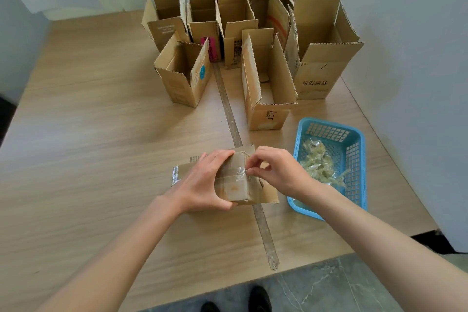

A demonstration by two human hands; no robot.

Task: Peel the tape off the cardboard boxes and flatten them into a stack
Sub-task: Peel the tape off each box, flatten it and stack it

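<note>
Head view showed you in the peeling step: your left hand [202, 180] gripped the small box [235, 182], which lay on its side on the table [88, 121] at the near centre, over a long strip [229, 106] that ran down the tabletop. Your right hand [273, 170] pinched at the clear tape [240, 172] on the box's upper face, fingertips curled at its edge. Judging by that, the tape was only just being lifted, so the next move called for a firm hold from the left hand and a steady pull toward the blue basket [354, 172] just to the right, where peeled tape scraps [321, 164] already lay. No flattened stack was visible. Open boxes [268, 78] stood upright in a cluster at the far right, well apart from your hands. Left of the box the tabletop offered broad room for stacking; the near edge ran close below your forearms, and the right edge lay just beyond the basket.
</note>
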